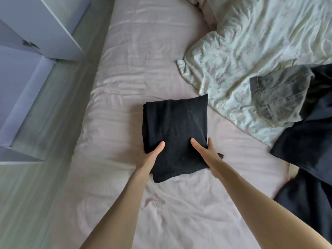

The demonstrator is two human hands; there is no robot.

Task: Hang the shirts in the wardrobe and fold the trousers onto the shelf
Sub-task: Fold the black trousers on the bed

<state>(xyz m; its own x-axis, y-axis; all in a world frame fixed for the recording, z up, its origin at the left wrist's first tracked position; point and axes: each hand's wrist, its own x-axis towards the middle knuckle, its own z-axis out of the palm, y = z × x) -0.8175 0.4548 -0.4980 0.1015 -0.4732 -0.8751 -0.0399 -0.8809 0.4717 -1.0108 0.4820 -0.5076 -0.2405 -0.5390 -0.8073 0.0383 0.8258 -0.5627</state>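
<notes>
Pale pink sheets cover the bed (143, 60), wrinkled all over; a floral duvet (251, 42) lies bunched up across the far right side; on top of it rests a grey denim garment (280, 97), and just beside that a dark navy garment (309, 141) spreads down toward the bed's near right edge. Off to the left stands the white wardrobe (45, 26), its door handle (29, 44) catching a little light; a strip of pale floor (53, 123) runs between it and the mattress.

At the middle of the bed sit the folded black trousers (175, 130), a thick squarish bundle; both hands grip its near end. On the left hand (152, 155) the thumb lies on top of the cloth while the fingers go underneath, out of sight; the right hand (206, 151) pinches the right edge in the same way, thumb over the top, fingers tucked below. Both forearms stretch out bare from the lower edge of the view.
</notes>
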